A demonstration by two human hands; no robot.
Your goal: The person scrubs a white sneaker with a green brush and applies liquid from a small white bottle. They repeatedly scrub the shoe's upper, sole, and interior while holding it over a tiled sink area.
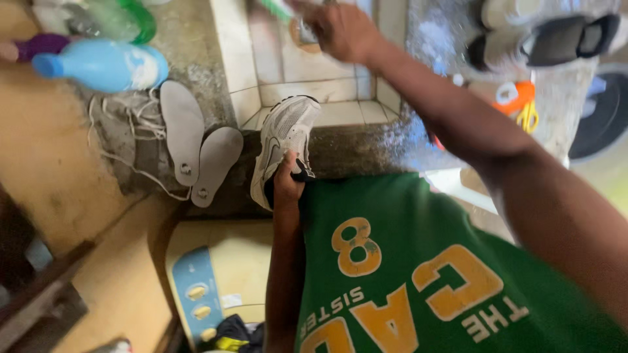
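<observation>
Lying on its side at the far left of the wet concrete ledge [196, 46], a pale blue plastic bottle [104, 65] sits next to a clear green-tinted bottle [118, 18] and a purple-capped one [39, 46]. Just nearer on the same ledge, a tangle of white laces [124, 124] lies beside two grey insoles [196, 147], which rest side by side with their heels toward the ledge's near edge. To their right, the left hand [288, 183] has its fingers closed around the heel of a white and grey sneaker [284, 140], holding it toe-forward over the near rim of the tiled sink [314, 91]. Above the basin's far side, the right hand [340, 29] is blurred; its fingers are curled around the end of a green handle [278, 9], though what it belongs to cannot be told. Farther right, an orange-handled object [517, 98] lies on the wet surface, with a black and white sandal [556, 39] near the far right corner.
</observation>
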